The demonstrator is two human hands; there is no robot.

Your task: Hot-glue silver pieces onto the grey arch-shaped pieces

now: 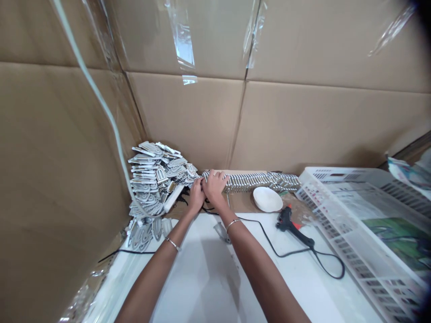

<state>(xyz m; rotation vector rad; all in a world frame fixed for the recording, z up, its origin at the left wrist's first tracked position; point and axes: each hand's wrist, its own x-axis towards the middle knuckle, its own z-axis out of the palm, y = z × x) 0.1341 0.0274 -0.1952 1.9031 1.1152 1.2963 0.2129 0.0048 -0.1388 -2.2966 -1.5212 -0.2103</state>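
Observation:
Both hands are together at the left end of a long row of thin white-and-gold pieces (251, 180) standing on edge along the back wall. My right hand (214, 186) rests over that end of the row, fingers bent down onto the pieces. Beside it, touching, my left hand (196, 196) has its fingers closed; what lies in them is hidden. Just left of the hands rises a large heap of grey-and-white arch-shaped flat pieces (146, 179). A single grey piece (222, 233) lies on the white table (198, 269) near my right wrist.
A white oval bowl (268, 199) sits before the row. Right of it lies a black glue gun (292, 224) with its cord looping across the table. A white plastic crate (336, 229) stands at the right. Cardboard walls (188, 116) enclose the back and left; a pale cable (111, 116) hangs down.

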